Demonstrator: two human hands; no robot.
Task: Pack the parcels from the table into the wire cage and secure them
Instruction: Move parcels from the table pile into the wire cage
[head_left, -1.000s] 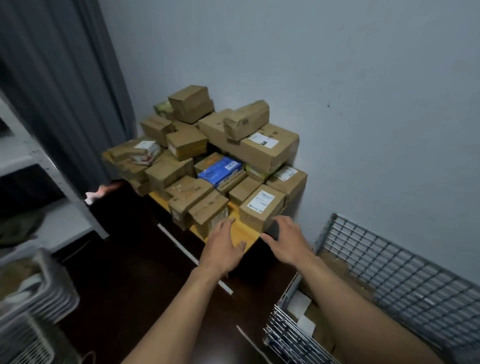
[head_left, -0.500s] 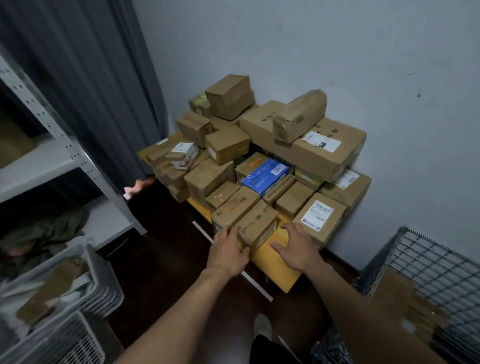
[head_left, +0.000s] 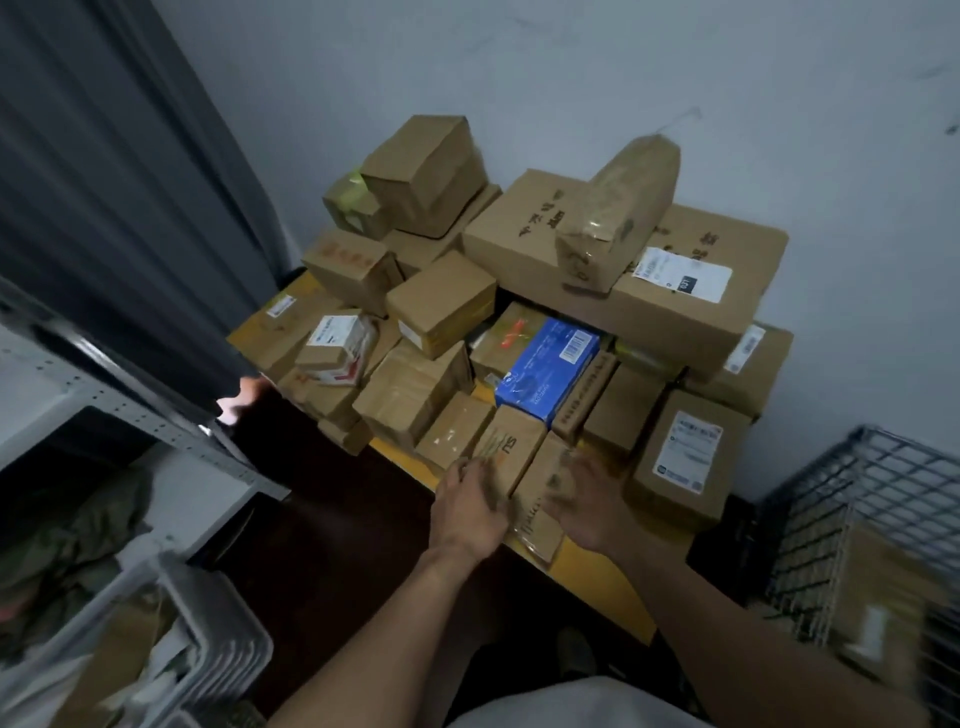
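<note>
As blur hides grips, left hand, right hand flanking front parcel

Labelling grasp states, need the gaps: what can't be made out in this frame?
Head view only:
- Left hand and right hand: motion-blurred, so the grip on the front box is unclear.
- Wire cage: cut off by the right edge, contents blurred.
- Label on the big box: text too small.
- Table: mostly hidden under boxes.

parcels on table, cage right
</note>
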